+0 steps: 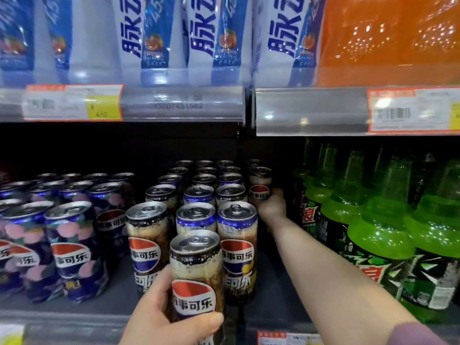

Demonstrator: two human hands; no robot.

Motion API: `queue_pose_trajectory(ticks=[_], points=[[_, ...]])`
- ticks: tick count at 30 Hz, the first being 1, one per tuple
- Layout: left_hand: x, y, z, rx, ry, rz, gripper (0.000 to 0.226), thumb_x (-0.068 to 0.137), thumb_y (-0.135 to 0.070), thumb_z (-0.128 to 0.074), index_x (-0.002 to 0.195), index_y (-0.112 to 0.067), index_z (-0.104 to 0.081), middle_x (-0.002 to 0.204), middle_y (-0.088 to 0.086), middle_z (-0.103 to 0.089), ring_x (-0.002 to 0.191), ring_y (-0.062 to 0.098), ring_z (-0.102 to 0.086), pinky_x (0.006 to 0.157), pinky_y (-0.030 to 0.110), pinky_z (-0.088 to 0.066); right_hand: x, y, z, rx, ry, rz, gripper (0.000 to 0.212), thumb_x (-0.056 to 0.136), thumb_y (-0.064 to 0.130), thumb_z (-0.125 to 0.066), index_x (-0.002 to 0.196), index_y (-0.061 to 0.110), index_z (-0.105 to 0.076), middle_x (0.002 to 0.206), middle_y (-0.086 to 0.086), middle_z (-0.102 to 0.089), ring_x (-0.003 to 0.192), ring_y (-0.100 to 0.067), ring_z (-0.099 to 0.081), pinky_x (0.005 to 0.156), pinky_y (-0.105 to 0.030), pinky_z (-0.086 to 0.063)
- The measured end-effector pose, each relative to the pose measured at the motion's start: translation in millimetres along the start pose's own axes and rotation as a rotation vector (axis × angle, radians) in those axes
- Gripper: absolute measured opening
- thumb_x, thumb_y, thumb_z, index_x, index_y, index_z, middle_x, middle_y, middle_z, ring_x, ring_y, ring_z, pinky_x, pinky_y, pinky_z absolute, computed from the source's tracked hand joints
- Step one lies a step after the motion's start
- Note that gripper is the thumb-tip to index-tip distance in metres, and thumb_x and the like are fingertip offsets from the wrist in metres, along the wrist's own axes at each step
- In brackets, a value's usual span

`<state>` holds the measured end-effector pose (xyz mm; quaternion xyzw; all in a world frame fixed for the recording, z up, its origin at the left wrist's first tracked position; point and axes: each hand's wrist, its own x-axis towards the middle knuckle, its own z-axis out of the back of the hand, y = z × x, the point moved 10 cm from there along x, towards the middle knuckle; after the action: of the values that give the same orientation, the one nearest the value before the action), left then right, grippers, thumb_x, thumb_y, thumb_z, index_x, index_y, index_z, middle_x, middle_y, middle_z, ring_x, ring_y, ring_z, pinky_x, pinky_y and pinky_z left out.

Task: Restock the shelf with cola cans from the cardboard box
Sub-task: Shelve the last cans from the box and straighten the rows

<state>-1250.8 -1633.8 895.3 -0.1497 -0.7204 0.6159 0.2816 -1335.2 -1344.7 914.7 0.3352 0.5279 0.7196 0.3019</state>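
While both hands work the shelf [271,302], each one has its grip clamped on a cola can.

Held upright at the shelf's front edge, the near cola can [196,275] in the left hand [159,317] is a slim cylinder with a silver pull-tab lid, a fizzy brown print and a red, white and blue roundel. The right hand [271,205], on an outstretched bare forearm, grips the far cola can [260,188] deep on the shelf, at the right edge of the rows of matching cans [194,202]. Left of them stand floral-print cans [72,245]; right, glossy green soda bottles [378,220]. Above sit white-and-blue bottles [159,38] and an orange soda bottle [388,38].
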Motion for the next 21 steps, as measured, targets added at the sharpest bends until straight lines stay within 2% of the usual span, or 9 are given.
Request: queue_pose_trajectory(ticks=[3, 8, 11, 15, 18, 21], points=[[-1.0, -4.6, 2.7, -0.016, 0.017, 0.022, 0.087, 0.002, -0.042, -0.091, 0.087, -0.041, -0.071, 0.092, -0.002, -0.077, 0.083, 0.013, -0.072, 0.076, 0.032, -0.050, -17.1, 2.1, 11.2, -0.024, -0.012, 0.016, 0.062, 0.073, 0.020, -0.077, 0.122, 0.003, -0.043, 0.121, -0.017, -0.060, 0.109, -0.032, -0.059, 0.085, -0.033, -0.047], [-3.6, -2.1, 8.2, 0.014, -0.037, 0.036, 0.094, 0.001, -0.046, -0.089, 0.092, -0.037, -0.069, 0.088, -0.002, -0.076, 0.076, 0.012, -0.072, 0.068, 0.029, -0.052, -44.9, 2.3, 31.4, 0.001, -0.018, 0.024, 0.062, 0.072, 0.018, -0.078, 0.124, 0.009, -0.047, 0.116, -0.013, -0.063, 0.102, -0.029, -0.061, 0.087, -0.037, -0.049], [-3.2, -1.2, 7.1, 0.020, -0.016, 0.027, 0.085, 0.005, -0.041, -0.090, 0.087, -0.042, -0.069, 0.089, -0.002, -0.076, 0.078, 0.013, -0.072, 0.071, 0.032, -0.052, -59.4, 2.2, 36.1, 0.031, 0.020, 0.035, 0.057, 0.070, 0.014, -0.079, 0.120, 0.011, -0.051, 0.111, -0.011, -0.066, 0.094, -0.023, -0.061, 0.087, -0.038, -0.052], [-3.1, -1.2, 7.2, 0.011, -0.011, 0.018, 0.084, 0.008, -0.033, -0.090, 0.088, -0.039, -0.069, 0.090, -0.002, -0.076, 0.081, 0.013, -0.072, 0.070, 0.031, -0.051, -75.3, 2.0, 36.8, 0.069, 0.084, 0.051, 0.057, 0.069, 0.012, -0.079, 0.119, 0.015, -0.050, 0.106, -0.005, -0.065, 0.097, -0.021, -0.062, 0.090, -0.038, -0.052], [-3.2, 0.4, 7.5, -0.001, -0.022, 0.023, 0.071, 0.019, -0.026, -0.084, 0.087, -0.039, -0.068, 0.089, -0.003, -0.076, 0.078, 0.010, -0.072, 0.070, 0.031, -0.051, -82.7, 3.2, 33.9, 0.074, 0.123, 0.071, 0.062, 0.070, 0.013, -0.077, 0.125, 0.016, -0.048, 0.113, -0.006, -0.064, 0.104, -0.022, -0.060, 0.093, -0.040, -0.050], [-4.0, 0.4, 9.2, -0.017, -0.035, 0.029, 0.066, 0.023, -0.024, -0.081, 0.086, -0.037, -0.068, 0.087, -0.004, -0.076, 0.075, 0.009, -0.072, 0.068, 0.030, -0.050, -86.0, 4.7, 35.9, 0.076, 0.132, 0.072, 0.062, 0.070, 0.014, -0.078, 0.125, 0.016, -0.048, 0.108, -0.003, -0.064, 0.102, -0.020, -0.060, 0.090, -0.036, -0.050]])
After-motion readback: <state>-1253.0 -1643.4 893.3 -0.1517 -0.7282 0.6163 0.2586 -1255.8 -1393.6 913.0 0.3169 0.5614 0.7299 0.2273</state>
